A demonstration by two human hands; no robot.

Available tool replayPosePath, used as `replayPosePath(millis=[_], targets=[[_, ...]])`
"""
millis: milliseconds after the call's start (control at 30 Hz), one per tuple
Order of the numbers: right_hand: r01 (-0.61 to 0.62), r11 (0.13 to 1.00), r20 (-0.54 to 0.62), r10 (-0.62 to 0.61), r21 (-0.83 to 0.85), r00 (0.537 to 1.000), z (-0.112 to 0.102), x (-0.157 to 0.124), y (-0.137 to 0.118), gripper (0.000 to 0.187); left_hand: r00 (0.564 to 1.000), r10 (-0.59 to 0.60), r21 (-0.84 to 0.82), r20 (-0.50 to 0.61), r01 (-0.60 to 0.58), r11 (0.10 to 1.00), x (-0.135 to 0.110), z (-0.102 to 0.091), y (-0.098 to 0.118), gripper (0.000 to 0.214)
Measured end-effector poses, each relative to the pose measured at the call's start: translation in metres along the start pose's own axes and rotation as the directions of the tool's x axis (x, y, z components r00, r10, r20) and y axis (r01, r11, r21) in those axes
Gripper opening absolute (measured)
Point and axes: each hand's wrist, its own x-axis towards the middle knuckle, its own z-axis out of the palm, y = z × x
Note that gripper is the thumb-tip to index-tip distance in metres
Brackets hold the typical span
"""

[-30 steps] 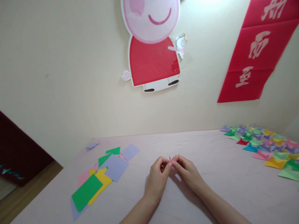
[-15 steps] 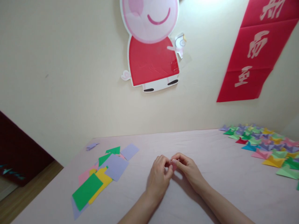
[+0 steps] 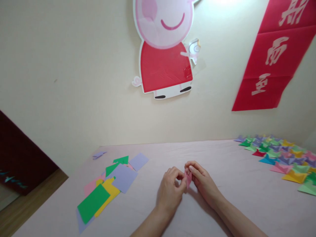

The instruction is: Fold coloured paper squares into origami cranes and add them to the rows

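A small folded piece of pink paper (image 3: 188,179) is held between my two hands, just over the pale pink cloth-covered surface. My left hand (image 3: 171,186) pinches its left side between thumb and fingers. On the other side, my right hand (image 3: 201,176) is closed with thumb and fingertips on the paper's upper right edge. The fingers hide part of the paper, so its full shape cannot be made out.
To the left lies a loose pile of coloured paper, with a green sheet (image 3: 93,203) and a purple sheet (image 3: 124,177) on top. Rows of folded paper figures (image 3: 281,168) stand at the right. A wall (image 3: 81,98) rises behind the surface.
The pink paper shows more between my hands and hangs upright. My fingers have shifted around it, the left ones a little lower. The whole view has shifted slightly.
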Motion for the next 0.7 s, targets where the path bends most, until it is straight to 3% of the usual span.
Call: replayPosePath(millis=[167, 367, 567, 700], targets=[[-0.002, 0.99, 0.102, 0.016, -0.141, 0.995, 0.001, 0.0, -0.008, 0.031, 0.994, -0.097, -0.167, -0.043, 0.089, 0.982, 0.003, -0.007, -0.003, 0.021], [-0.02, 0.978, 0.053, 0.032, -0.208, 0.998, 0.002, -0.001, -0.01, 0.035, 0.989, -0.146, -0.257, -0.002, 0.14, 0.956, 0.001, -0.006, -0.005, 0.019], [0.006, 0.982, 0.076, 0.009, -0.191, 0.997, 0.005, -0.002, -0.012, 0.034, 0.989, -0.147, -0.231, 0.012, 0.146, 0.962, 0.001, -0.003, -0.008, 0.026], [0.012, 0.983, 0.034, -0.006, -0.184, 0.999, 0.005, -0.002, -0.01, 0.034, 0.994, -0.111, -0.201, -0.004, 0.108, 0.974, 0.0, -0.002, -0.007, 0.025]])
